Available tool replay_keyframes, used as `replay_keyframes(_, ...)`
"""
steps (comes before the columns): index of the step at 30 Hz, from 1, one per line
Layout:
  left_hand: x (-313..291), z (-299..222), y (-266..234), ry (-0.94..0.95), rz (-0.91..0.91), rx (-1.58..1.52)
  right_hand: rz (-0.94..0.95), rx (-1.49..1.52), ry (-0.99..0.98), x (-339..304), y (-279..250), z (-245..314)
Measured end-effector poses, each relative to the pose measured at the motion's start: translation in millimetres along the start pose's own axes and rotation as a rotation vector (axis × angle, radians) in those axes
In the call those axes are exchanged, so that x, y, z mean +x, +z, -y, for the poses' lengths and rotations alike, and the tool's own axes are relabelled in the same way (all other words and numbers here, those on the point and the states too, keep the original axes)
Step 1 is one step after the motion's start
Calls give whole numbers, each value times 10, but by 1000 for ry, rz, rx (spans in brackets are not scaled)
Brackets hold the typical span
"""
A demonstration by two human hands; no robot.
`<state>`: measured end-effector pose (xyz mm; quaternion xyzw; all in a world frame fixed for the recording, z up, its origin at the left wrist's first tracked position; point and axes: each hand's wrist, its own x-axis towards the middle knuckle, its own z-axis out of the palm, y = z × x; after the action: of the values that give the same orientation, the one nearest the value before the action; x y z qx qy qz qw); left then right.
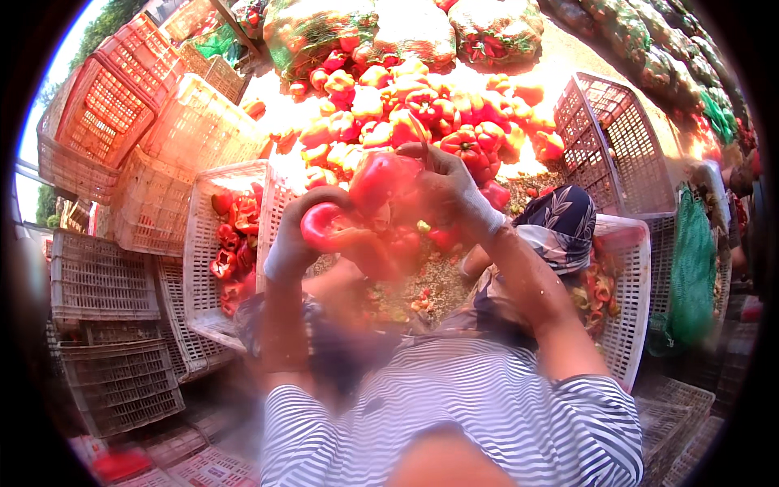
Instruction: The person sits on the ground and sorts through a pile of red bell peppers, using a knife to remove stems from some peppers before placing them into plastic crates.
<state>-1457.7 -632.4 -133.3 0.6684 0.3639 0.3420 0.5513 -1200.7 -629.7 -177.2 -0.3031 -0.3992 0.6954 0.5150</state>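
Observation:
My left hand (299, 230), in a pale glove, is closed around a red bell pepper (324, 230) that looks split open. Opposite it, my gloved right hand (461, 188) pinches the edge of a large red pepper piece (381, 180). A thin pointed sliver rises by the right fingertips; I cannot tell whether it is a blade. Both hands are raised over the ground between my knees, and the lower part of the pepper blurs there. Just beyond them spreads a heap of red bell peppers (406, 109).
At my left, a white crate (193, 280) holds red pepper pieces. Another white crate (635, 300) with pepper scraps stands at my right. Stacked crates (109, 276) line the left; a dark crate (617, 146) tilts at far right. Filled net sacks (414, 34) stand behind the heap.

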Motion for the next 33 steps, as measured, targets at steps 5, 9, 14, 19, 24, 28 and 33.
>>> replay_keyframes(5,-99,759,-141,160,-110,-211,-62,-103,17,-7,41,-193)
replay_keyframes(9,-202,898,-94,406,-258,395,-340,-845,-322,-93,140,-351)
replay_keyframes(14,-239,930,-112,361,-207,181,-301,-1276,-740,-384,243,-398)
replay_keyframes(19,-263,874,54,182,-181,-358,28,-1125,-262,-337,314,-551)
replay_keyframes(24,-416,1290,-22,29,-234,-439,253,-836,-11,-326,288,-486)
replay_keyframes(28,-503,1348,86,53,-238,-667,104,-392,152,-434,346,-571)
replay_keyframes(33,-506,1057,305,39,-247,-1023,-93,61,206,-519,445,-703)
